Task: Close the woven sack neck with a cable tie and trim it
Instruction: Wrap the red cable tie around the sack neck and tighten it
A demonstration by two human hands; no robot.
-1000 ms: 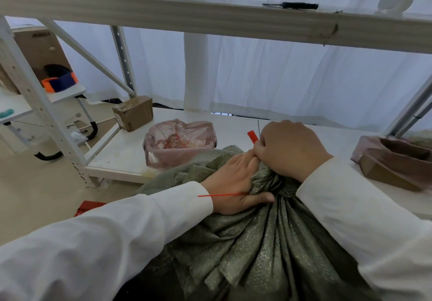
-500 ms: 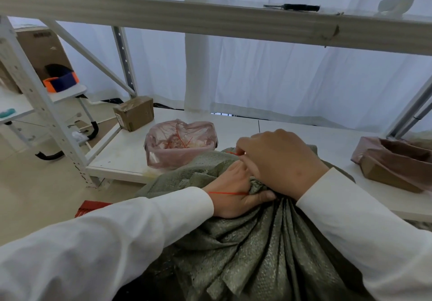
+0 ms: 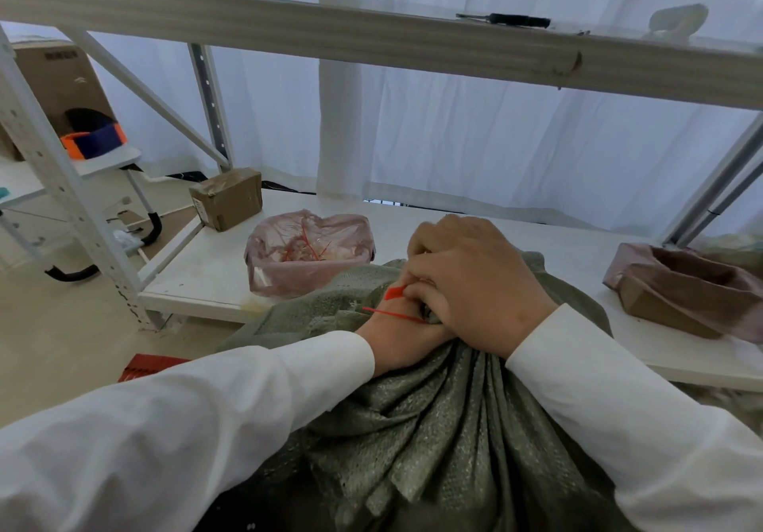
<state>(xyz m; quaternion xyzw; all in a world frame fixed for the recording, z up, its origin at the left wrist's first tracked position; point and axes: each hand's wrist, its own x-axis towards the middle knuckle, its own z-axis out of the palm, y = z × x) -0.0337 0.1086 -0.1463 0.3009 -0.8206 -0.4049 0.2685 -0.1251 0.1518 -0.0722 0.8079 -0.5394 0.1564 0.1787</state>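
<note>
Nothing is reading clearly: a dark printed word is showing near the top of the large cardboard box at far left, too blurred to make out, and the label on the small brown box on the shelf is staying illegible

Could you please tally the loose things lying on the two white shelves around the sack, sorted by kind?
Cardboard boxes: 2, the small box and the open box in the brownish wrap
Pink plastic bags: 1, the pink bag
Black-handled tools: 1, the tool on the upper shelf
White lumps: 1, the white object
Total: 5
</note>
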